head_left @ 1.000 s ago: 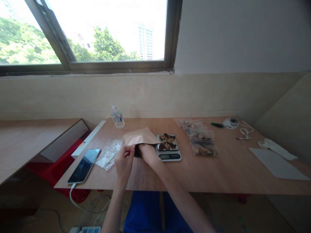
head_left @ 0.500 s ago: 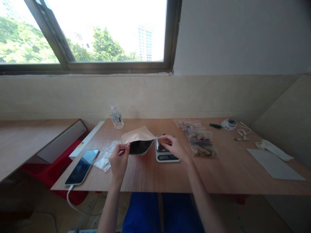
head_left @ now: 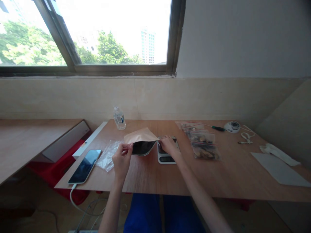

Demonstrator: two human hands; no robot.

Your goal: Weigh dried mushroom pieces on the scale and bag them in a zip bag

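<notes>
A kraft-paper pouch (head_left: pixel 139 134) lies tilted above the table with its dark mouth open towards me. My left hand (head_left: pixel 122 157) pinches the near left edge of that mouth between thumb and fingers. A white kitchen scale (head_left: pixel 166 160) with a dark display stands just right of the pouch. Over its plate, my right hand (head_left: pixel 167 144) has its fingers curled together beside the pouch's right corner. Those fingers hide most of the plate and whatever they hold; whether they touch the corner I cannot tell.
Left of the pouch are a crumpled clear plastic bag (head_left: pixel 108 157), a cabled phone (head_left: pixel 85 166) and a water bottle (head_left: pixel 119 119). Several zip bags of dried pieces (head_left: pixel 205 150) lie right of the scale. Farther right are a screwdriver (head_left: pixel 218 128), a dome camera (head_left: pixel 232 127) and white paper (head_left: pixel 277 168).
My right hand's fingers have curled in closer over the scale, hiding the brown piece seen at them before. My left hand keeps its pinch on the pouch. The view has shifted slightly.
</notes>
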